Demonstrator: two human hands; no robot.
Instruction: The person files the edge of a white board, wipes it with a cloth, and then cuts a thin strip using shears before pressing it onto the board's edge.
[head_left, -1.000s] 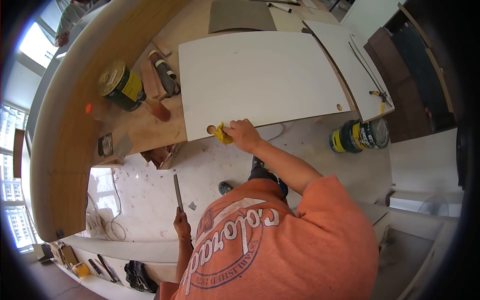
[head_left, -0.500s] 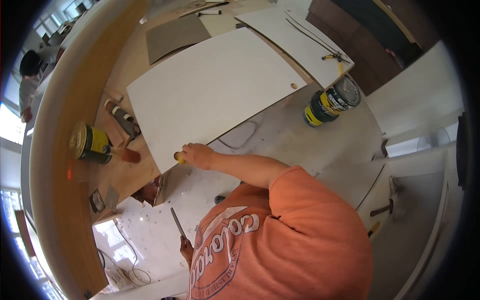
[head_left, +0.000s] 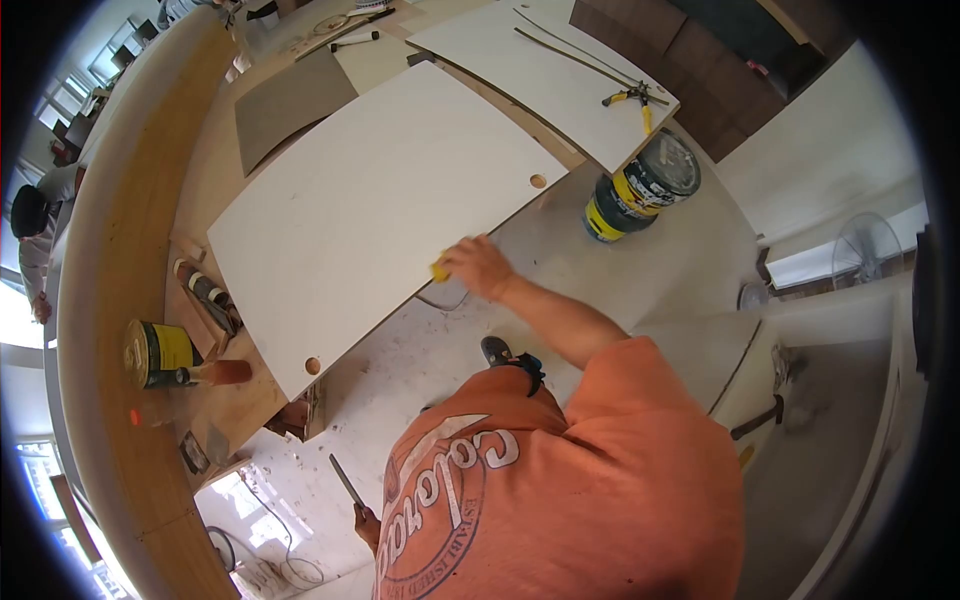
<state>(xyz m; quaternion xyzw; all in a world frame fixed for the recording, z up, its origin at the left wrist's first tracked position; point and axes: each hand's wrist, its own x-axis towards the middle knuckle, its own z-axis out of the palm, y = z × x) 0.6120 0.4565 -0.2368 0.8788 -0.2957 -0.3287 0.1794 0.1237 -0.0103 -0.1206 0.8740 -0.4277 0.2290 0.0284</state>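
Observation:
A white cabinet panel (head_left: 380, 190) lies on the workbench, with a round hole (head_left: 313, 366) near its front left corner and another round hole (head_left: 538, 181) near its right corner. My right hand (head_left: 478, 268) is over the panel's near edge, its fingers closed on a small yellow pad (head_left: 440, 268) that rests against the surface there. Low beside my body, my left hand (head_left: 367, 526) grips a long flat grey file (head_left: 346, 479), which points up and away from me. Part of the left hand is hidden by the orange shirt.
A second white panel (head_left: 560, 75) at the back carries yellow-handled pliers (head_left: 632, 100). Stacked paint cans (head_left: 645, 185) stand beneath its corner. At left are a yellow-labelled can (head_left: 165, 353), a brush (head_left: 215, 373) and a tube (head_left: 203, 285). A person (head_left: 35, 230) is beyond the partition.
My right hand has slid the yellow pad along the panel's near edge, from beside the left hole toward the right. My left hand still holds the file. The whole view has shifted somewhat.

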